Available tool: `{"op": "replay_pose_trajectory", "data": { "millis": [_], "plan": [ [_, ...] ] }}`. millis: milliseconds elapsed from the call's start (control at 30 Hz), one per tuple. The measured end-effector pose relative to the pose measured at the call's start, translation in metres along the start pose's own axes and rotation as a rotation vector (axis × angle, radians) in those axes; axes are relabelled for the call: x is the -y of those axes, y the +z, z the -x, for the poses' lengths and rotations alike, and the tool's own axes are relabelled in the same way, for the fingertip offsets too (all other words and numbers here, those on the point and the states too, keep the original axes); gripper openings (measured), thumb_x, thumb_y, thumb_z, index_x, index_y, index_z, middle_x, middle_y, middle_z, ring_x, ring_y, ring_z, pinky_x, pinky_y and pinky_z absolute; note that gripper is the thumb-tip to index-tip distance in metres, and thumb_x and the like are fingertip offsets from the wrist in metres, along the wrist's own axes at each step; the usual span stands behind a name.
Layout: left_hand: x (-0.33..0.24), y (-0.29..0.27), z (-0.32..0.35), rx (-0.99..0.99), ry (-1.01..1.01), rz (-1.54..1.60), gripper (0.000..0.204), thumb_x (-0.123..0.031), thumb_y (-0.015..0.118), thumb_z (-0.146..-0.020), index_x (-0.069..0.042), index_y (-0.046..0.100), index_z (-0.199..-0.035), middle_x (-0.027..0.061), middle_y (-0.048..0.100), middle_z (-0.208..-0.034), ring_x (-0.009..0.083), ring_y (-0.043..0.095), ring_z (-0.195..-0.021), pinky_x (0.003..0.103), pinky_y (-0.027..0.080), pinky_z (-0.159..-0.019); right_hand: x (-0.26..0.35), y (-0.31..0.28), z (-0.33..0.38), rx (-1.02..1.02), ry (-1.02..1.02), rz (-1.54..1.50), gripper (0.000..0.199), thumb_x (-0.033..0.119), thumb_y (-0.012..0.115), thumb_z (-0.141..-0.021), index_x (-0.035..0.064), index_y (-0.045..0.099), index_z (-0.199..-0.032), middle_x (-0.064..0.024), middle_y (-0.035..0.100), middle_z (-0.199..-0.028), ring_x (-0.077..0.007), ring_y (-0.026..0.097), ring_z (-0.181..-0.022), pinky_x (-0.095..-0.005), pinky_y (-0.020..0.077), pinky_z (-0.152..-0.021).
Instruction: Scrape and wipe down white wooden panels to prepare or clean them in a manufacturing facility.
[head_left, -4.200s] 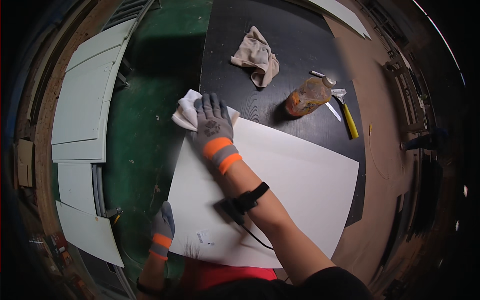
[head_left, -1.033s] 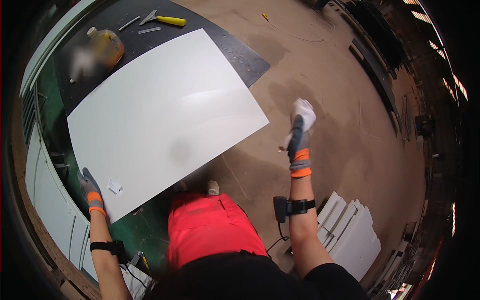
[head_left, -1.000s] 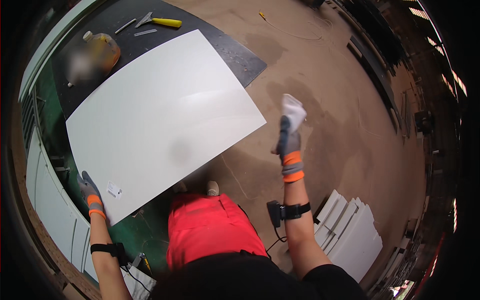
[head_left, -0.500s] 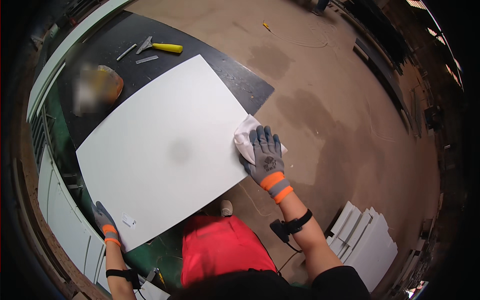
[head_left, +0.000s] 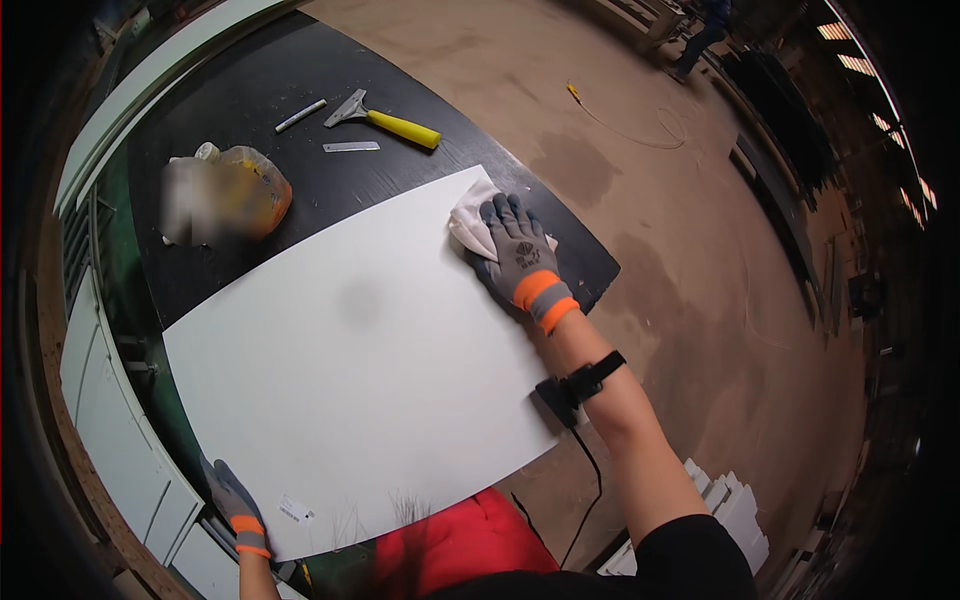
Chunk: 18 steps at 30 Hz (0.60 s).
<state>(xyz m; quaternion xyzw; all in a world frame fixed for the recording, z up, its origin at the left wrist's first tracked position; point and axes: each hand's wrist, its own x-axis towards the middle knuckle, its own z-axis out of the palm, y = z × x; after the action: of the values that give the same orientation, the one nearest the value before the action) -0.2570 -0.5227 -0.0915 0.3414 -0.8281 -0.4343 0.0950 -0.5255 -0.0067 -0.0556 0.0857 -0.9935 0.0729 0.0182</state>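
A large white panel [head_left: 350, 390] lies across a black-topped table [head_left: 270, 70]. My right hand [head_left: 520, 245], in a grey glove with an orange cuff, presses a white cloth [head_left: 472, 218] onto the panel's far right edge. Its fingers point away from me over the cloth. At the near left corner, my left hand [head_left: 235, 500] in a matching glove rests along the panel's side edge, fingers stretched out; its thumb is hard to make out. Beside it, a small white label [head_left: 296, 510] is stuck on the panel.
Beyond the panel lie a yellow-handled scraper [head_left: 400, 128], a metal blade [head_left: 351, 147] and a slim light-coloured stick [head_left: 300, 115]. A partly blurred orange-and-clear container [head_left: 262, 190] stands at left. White boards [head_left: 740, 515] are stacked on the floor at right. A person [head_left: 700, 45] is far off.
My right hand has slid the cloth away from me along the panel's right edge to its far corner. My left hand stays at the near left corner. The view has shifted forward.
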Motion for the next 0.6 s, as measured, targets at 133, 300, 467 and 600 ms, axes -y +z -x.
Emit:
{"op": "replay_pose_trajectory", "data": {
  "millis": [133, 300, 467, 600],
  "plan": [
    [0.026, -0.005, -0.009, 0.007, 0.077, -0.019, 0.047, -0.014, 0.038, -0.103, 0.003, 0.027, -0.145, 0.0178, 0.037, -0.148, 0.0254, 0.039, -0.132, 0.033, 0.028, -0.112, 0.013, 0.0, -0.096, 0.015, 0.071, -0.023, 0.072, 0.047, 0.045, -0.093, 0.0031, 0.028, -0.147, -0.0185, 0.024, -0.154, -0.0326, 0.016, -0.145, -0.0424, 0.0125, -0.118],
    [0.002, 0.006, -0.006, -0.082, 0.248, -0.255, 0.047, -0.009, 0.04, -0.101, 0.004, 0.028, -0.144, 0.0185, 0.035, -0.148, 0.0256, 0.036, -0.135, 0.034, 0.027, -0.112, 0.008, 0.005, -0.107, 0.025, 0.147, 0.025, 0.07, 0.047, 0.042, -0.094, 0.0051, 0.027, -0.148, -0.0167, 0.022, -0.155, -0.0306, 0.014, -0.146, -0.0422, 0.0122, -0.118],
    [0.026, 0.004, -0.005, -0.13, 0.349, -0.296, 0.048, -0.01, 0.042, -0.101, 0.005, 0.028, -0.144, 0.0181, 0.036, -0.148, 0.0247, 0.036, -0.135, 0.034, 0.027, -0.112, 0.009, -0.004, -0.02, 0.023, 0.12, 0.028, 0.074, 0.041, 0.052, -0.088, 0.005, 0.027, -0.148, -0.017, 0.024, -0.155, -0.0309, 0.015, -0.146, -0.0428, 0.0125, -0.119],
    [0.048, -0.005, -0.015, -0.054, 0.188, -0.055, 0.05, -0.021, 0.038, -0.104, 0.006, 0.027, -0.144, 0.0203, 0.04, -0.145, 0.0263, 0.043, -0.131, 0.034, 0.031, -0.109, -0.002, -0.012, 0.108, 0.011, 0.133, 0.002, 0.079, 0.033, 0.061, -0.08, 0.0029, 0.03, -0.146, -0.0186, 0.027, -0.153, -0.0339, 0.019, -0.144, -0.0434, 0.015, -0.118]
  ]
}}
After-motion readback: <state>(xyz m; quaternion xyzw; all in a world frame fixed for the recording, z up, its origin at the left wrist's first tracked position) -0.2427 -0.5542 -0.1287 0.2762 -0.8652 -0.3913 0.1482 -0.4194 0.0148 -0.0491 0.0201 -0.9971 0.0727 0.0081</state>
